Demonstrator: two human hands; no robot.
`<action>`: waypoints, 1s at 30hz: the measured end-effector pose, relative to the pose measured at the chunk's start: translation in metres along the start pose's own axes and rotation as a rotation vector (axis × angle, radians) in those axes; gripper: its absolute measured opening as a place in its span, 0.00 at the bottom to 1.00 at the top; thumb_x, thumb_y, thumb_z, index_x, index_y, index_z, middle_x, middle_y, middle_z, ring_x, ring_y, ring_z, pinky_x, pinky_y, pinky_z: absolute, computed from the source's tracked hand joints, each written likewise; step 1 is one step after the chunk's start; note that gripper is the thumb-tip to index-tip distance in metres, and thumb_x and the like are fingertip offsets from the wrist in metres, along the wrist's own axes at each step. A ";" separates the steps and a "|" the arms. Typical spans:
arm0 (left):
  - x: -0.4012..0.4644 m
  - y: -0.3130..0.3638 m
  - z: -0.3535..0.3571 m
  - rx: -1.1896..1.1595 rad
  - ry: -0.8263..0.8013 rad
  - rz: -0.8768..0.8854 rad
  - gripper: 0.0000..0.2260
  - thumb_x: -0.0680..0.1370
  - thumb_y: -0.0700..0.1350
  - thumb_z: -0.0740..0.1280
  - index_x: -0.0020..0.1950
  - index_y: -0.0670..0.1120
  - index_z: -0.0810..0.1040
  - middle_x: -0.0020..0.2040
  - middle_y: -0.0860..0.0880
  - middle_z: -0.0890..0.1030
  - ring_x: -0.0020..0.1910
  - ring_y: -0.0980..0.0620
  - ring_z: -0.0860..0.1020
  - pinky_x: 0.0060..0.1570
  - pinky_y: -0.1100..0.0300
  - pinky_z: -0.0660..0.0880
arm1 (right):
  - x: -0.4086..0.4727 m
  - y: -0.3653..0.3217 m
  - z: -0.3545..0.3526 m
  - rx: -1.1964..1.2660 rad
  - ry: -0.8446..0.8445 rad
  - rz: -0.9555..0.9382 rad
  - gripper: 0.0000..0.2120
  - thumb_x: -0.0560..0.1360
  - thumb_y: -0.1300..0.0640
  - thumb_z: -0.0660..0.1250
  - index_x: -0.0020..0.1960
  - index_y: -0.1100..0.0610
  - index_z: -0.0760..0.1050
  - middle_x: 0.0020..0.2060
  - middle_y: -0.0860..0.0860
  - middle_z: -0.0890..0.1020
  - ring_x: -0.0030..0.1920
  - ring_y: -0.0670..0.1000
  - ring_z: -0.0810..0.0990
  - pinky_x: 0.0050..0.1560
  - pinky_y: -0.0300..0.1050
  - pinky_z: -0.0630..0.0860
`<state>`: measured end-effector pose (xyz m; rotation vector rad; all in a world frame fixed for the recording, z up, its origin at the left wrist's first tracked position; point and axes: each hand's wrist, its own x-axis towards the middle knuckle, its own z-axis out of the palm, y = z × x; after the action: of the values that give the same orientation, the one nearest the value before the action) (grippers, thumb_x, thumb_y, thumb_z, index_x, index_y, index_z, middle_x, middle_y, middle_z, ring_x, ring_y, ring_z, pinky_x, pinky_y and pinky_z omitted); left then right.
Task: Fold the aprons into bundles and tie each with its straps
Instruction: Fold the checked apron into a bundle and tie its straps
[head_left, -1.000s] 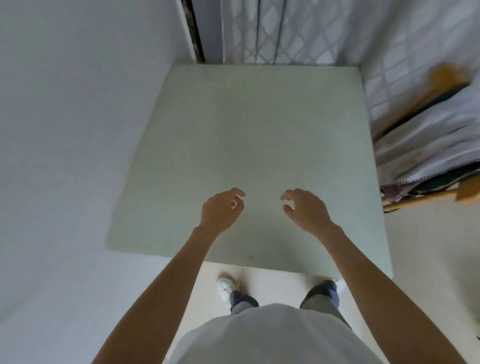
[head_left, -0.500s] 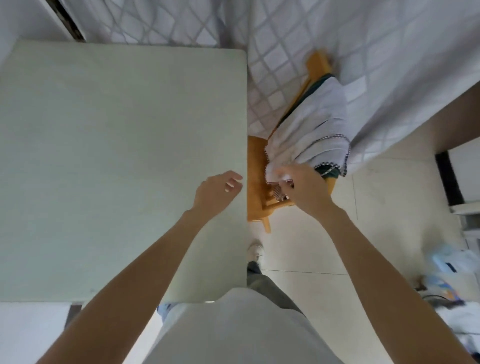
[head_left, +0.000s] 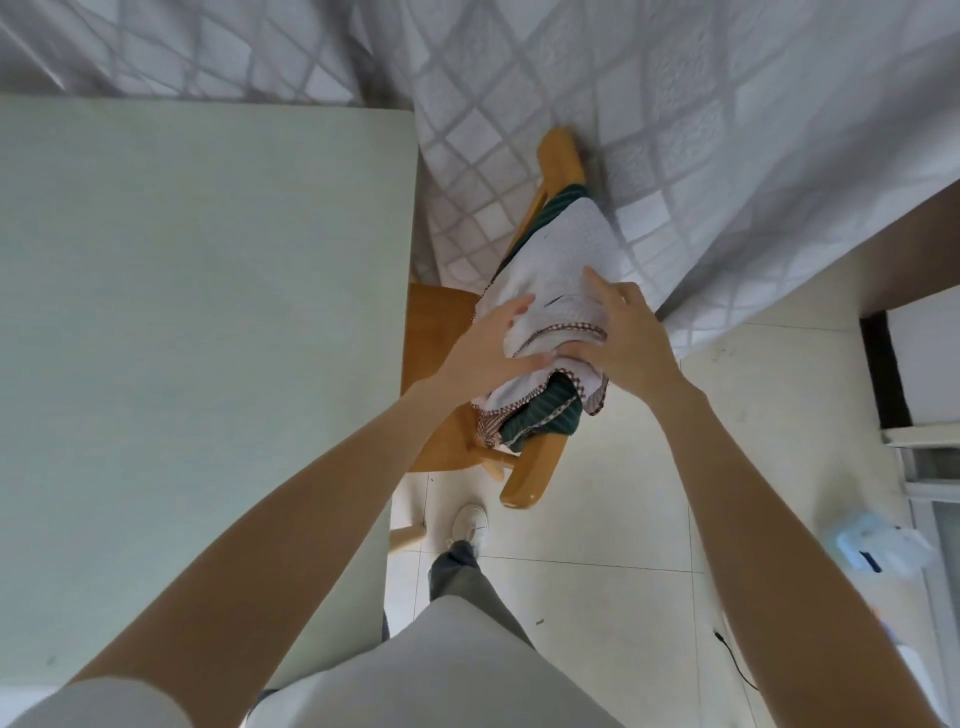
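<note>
Aprons hang draped over the back of a wooden chair (head_left: 441, 332) just beside the desk (head_left: 208, 312): a white apron (head_left: 556, 270) with checked trim on top, a green striped apron (head_left: 545, 415) showing beneath. Both hands are on the white one. The left hand (head_left: 493, 348) lies on its near side with fingers and thumb closing around a fold; the right hand (head_left: 623, 332) rests on top, fingers spread and bent over the cloth. To lift it cleanly, I would gather only the top layer, raise it clear of the chair back, and keep straps from snagging before spreading it on the desk. Both forearms reach forward, close together.
</note>
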<state>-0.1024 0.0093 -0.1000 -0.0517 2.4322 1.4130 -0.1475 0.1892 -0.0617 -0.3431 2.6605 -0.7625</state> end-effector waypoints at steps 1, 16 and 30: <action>0.008 0.003 0.005 -0.013 -0.022 0.006 0.35 0.72 0.51 0.73 0.73 0.50 0.60 0.68 0.50 0.70 0.63 0.53 0.70 0.62 0.59 0.67 | 0.004 0.002 -0.002 -0.015 0.027 -0.005 0.36 0.71 0.49 0.71 0.74 0.52 0.58 0.63 0.56 0.69 0.61 0.55 0.71 0.58 0.49 0.70; 0.074 0.028 -0.016 0.277 0.161 0.176 0.20 0.72 0.44 0.71 0.63 0.47 0.76 0.52 0.46 0.75 0.50 0.49 0.74 0.47 0.66 0.64 | 0.045 0.005 -0.044 -0.273 0.192 -0.139 0.09 0.73 0.55 0.69 0.49 0.60 0.79 0.45 0.59 0.78 0.49 0.59 0.73 0.45 0.49 0.68; -0.081 0.009 -0.130 0.018 0.066 0.147 0.18 0.66 0.64 0.66 0.52 0.63 0.67 0.45 0.57 0.79 0.42 0.66 0.77 0.40 0.74 0.69 | -0.022 -0.118 -0.023 0.230 0.026 -0.250 0.08 0.78 0.60 0.62 0.57 0.57 0.70 0.44 0.50 0.78 0.43 0.47 0.77 0.42 0.36 0.69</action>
<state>-0.0613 -0.1076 -0.0096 0.0884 2.5479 1.4724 -0.1211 0.1096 0.0273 -0.6138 2.5468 -1.1437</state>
